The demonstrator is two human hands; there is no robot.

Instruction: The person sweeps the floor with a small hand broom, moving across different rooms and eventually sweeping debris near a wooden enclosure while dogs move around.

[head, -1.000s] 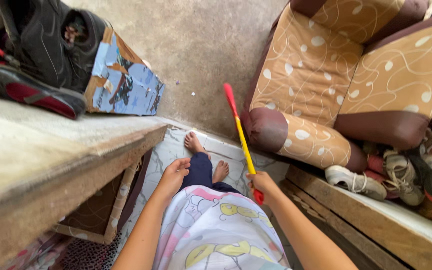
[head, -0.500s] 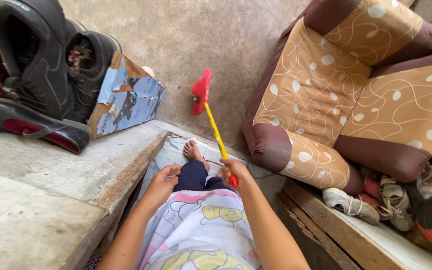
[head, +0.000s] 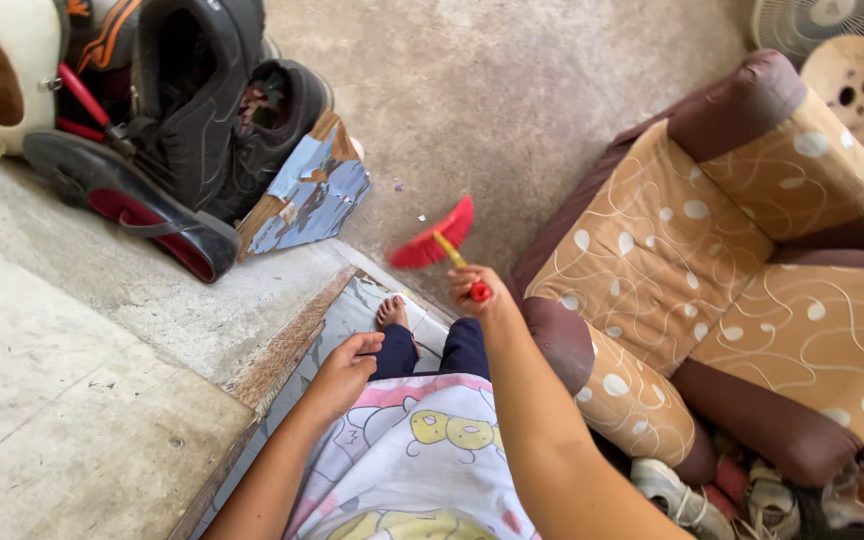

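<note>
My right hand [head: 480, 287] grips the yellow handle of a small broom with a red brush head [head: 434, 243], held out over the concrete floor in front of my feet. The brush head is blurred. My left hand [head: 345, 364] hangs loosely by my thigh, fingers curled, holding nothing, close to the edge of a concrete slab [head: 102, 330]. My bare foot [head: 390, 313] stands on a marbled tile below.
A brown and tan patterned armchair [head: 712, 260] lies tipped on the right. Black boots and shoes [head: 192, 110] and a torn blue cardboard piece [head: 307, 195] sit on the slab's far end. A fan [head: 822, 20] and a wooden spool [head: 852, 75] stand at the top right. Sneakers [head: 672, 490] lie below the chair.
My right hand has swung the broom from upright to pointing forward and low over the floor. My view has shifted right and forward. My left hand stays by my thigh.
</note>
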